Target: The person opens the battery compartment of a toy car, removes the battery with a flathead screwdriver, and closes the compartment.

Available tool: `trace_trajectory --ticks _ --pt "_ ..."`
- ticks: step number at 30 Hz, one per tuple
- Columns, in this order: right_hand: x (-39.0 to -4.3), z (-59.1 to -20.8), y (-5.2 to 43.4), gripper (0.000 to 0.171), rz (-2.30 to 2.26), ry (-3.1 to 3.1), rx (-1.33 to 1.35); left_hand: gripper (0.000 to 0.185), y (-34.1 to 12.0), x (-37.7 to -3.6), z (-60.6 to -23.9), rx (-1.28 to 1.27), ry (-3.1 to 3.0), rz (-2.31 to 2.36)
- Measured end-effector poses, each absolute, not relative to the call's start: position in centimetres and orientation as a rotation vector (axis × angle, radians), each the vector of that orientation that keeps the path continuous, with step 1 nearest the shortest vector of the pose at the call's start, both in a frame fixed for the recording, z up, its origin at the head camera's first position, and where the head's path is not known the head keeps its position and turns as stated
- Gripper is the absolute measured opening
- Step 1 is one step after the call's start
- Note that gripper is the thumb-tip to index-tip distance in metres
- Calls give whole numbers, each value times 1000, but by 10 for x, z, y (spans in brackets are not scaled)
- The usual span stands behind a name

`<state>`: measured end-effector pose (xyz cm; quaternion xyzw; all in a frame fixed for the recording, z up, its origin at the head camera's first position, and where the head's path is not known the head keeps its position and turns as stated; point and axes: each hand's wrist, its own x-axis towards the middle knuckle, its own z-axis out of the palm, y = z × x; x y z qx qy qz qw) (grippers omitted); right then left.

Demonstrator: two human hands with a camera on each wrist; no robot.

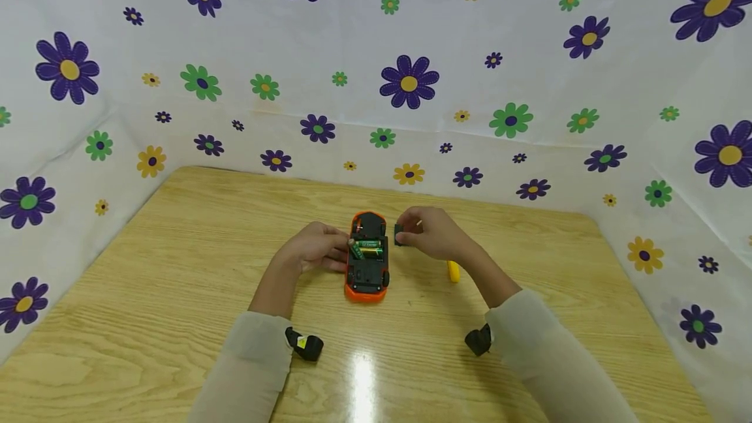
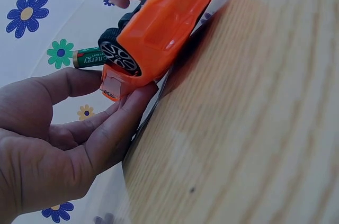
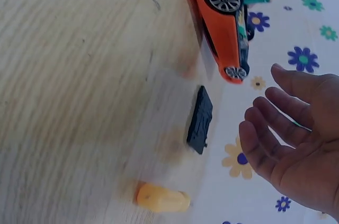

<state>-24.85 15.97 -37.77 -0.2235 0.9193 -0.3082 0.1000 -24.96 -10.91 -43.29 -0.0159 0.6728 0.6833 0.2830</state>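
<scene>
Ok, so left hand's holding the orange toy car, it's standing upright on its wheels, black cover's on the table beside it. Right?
Not quite: the orange toy car is upside down, its underside up and the green batteries exposed, as the head view shows. The rest stands: left hand holding it, black cover on the table beside it.

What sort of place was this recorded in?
Probably a staged tabletop recording spot, though the room beyond is hidden: flower-print sheeting surrounds the back and sides of a wooden table, and small black devices, perhaps cameras, sit at both wrists.
</scene>
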Motion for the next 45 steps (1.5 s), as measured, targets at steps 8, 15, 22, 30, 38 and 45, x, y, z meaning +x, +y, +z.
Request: trace_trajectory --ticks 8,15,22,30,38,45 --pt "-237 -382 137 28 -901 2714 -788 42 -110 -250 -433 -31 1804 1819" --pt "-229 -388 121 29 -870 2713 -878 41 -110 -250 -433 -16 1813 1811" --pt "-222 -398 108 26 -855 2809 -986 42 -112 -251 -434 -2 1823 1803" --pt "-218 -414 99 25 -849 2888 -1013 43 -112 -252 -435 -12 1815 1803" --pt "-217 -416 92 23 -866 2926 -962 43 -111 -250 -431 -27 1833 1789" --pt "-217 -417 89 18 -861 2941 -927 44 -111 -250 -431 -26 1834 1787"
